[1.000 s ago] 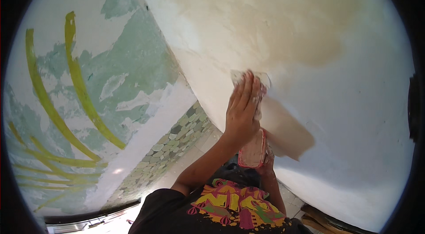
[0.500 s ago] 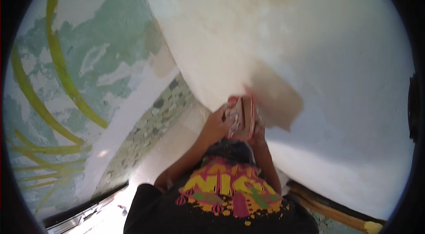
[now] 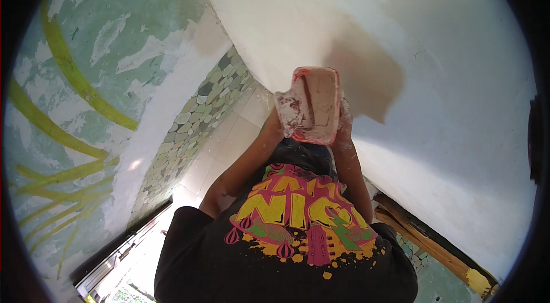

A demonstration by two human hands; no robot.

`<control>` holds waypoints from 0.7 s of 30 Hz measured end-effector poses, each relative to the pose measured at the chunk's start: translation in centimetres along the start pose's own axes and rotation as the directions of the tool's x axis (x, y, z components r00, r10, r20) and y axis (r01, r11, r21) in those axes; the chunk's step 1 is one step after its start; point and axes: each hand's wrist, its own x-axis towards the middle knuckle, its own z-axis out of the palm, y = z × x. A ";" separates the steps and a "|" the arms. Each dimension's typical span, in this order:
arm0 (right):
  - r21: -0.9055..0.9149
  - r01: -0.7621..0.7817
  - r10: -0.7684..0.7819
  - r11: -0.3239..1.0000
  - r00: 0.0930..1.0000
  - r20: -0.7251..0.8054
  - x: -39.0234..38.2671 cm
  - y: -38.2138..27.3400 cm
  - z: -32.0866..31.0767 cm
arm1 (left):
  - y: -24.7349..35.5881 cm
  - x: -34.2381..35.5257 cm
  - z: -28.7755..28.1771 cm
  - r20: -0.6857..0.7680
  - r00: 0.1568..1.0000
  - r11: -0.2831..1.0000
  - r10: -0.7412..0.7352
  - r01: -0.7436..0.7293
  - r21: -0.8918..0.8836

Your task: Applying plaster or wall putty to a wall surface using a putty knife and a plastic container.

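Note:
A red rectangular tub (image 3: 324, 96), its inside coated with pale plaster, is held up in front of my body. My right hand (image 3: 345, 116), whitened with plaster, is closed around the tub's right side. At the tub's left edge is a flat scraper (image 3: 290, 112) smeared with white, its straight dark edge reaching into the tub. My left hand (image 3: 278, 122) is closed on the scraper from below, its fingers mostly hidden behind it.
A whitish plastered wall (image 3: 458, 96) rises ahead and to the right. On the left stands a green, patchy wall (image 3: 154, 10) with yellow-green painted stripes (image 3: 71, 73) and a stone-mosaic band (image 3: 192, 114). Pale floor tiles (image 3: 226, 137) lie below. A wooden beam (image 3: 424, 240) is at lower right.
Both hands have risen in the picture with the tub and scraper. The tub now tilts its open inside more toward view, and my view of the walls has shifted slightly.

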 end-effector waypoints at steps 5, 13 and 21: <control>-0.878 0.330 -0.435 0.346 0.886 0.161 0.7 1.0 -3.3 | -1.7 1.3 -1.5 0.078 0.995 0.977 -0.061 0.076 -0.198; -0.946 0.276 -0.549 -0.170 0.770 0.324 -0.7 -3.9 4.7 | -0.7 0.3 0.5 0.188 0.976 0.918 -0.114 0.176 -0.356; -0.976 0.209 -0.206 -0.064 0.954 0.218 -4.9 -3.9 12.6 | 0.1 -1.4 2.8 0.175 0.981 0.978 -0.085 0.115 -0.175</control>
